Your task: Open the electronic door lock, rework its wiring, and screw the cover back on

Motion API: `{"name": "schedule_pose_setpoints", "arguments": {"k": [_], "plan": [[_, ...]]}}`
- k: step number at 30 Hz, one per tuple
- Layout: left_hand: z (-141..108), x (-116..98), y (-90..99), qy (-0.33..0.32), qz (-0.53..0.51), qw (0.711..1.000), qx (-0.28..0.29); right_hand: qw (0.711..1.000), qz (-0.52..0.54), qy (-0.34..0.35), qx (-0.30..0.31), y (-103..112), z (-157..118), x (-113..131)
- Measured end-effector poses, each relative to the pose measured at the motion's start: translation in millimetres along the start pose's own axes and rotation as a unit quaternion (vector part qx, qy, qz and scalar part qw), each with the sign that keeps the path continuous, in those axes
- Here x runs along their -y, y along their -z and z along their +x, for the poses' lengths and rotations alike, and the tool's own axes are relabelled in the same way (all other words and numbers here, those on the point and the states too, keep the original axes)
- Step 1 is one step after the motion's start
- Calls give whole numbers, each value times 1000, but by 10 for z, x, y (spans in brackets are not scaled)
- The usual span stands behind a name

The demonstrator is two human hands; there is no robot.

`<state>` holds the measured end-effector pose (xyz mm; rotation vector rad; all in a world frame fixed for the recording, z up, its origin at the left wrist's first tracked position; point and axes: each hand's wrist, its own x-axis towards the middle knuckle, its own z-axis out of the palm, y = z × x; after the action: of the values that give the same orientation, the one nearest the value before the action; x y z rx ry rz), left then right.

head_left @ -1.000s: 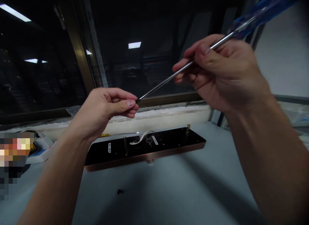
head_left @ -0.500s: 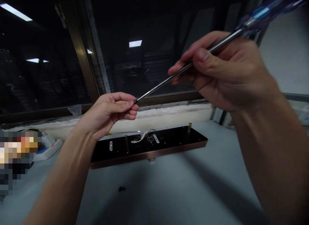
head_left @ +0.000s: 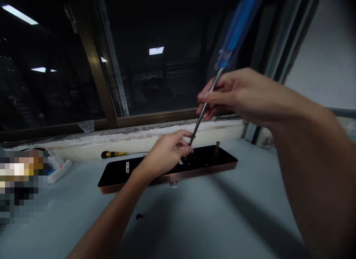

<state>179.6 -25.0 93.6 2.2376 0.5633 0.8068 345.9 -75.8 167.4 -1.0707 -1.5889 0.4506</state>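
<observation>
A long screwdriver [head_left: 200,116] with a clear blue handle slants down over the panel, its handle at the top. My right hand [head_left: 233,94] pinches its steel shaft between thumb and fingers. Lower down, my left hand [head_left: 169,151] closes thumb and fingers around the tip end, which they partly hide. Under it lies a long black-topped panel [head_left: 205,158] with copper-coloured sides and a white label at its left. One brass post [head_left: 217,146] stands upright near its right end. My left hand covers the middle of the panel.
Behind the panel lies a second screwdriver [head_left: 115,154] with a yellow and black handle. Small dark pieces [head_left: 139,216] rest on the table [head_left: 200,222] in front. A white power strip [head_left: 62,171] sits at the left, below the window ledge [head_left: 133,134].
Both hands have brought the screwdriver down towards the panel, and it has turned steeper. My left hand has moved right and down, uncovering the yellow-handled screwdriver.
</observation>
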Motion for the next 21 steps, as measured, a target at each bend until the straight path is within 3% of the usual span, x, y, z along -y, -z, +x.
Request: {"name": "schedule_pose_setpoints", "arguments": {"k": [4,8,21], "plan": [[1,147,-161,5,104,994,28,992,-58,-39,108,-103,54,-117],[0,178,-208,31,140,989,27,981,-77,-53,169,-182,95,-181],[-5,223,-168,19,173,984,40,964,-37,-69,253,-138,110,-297]]}}
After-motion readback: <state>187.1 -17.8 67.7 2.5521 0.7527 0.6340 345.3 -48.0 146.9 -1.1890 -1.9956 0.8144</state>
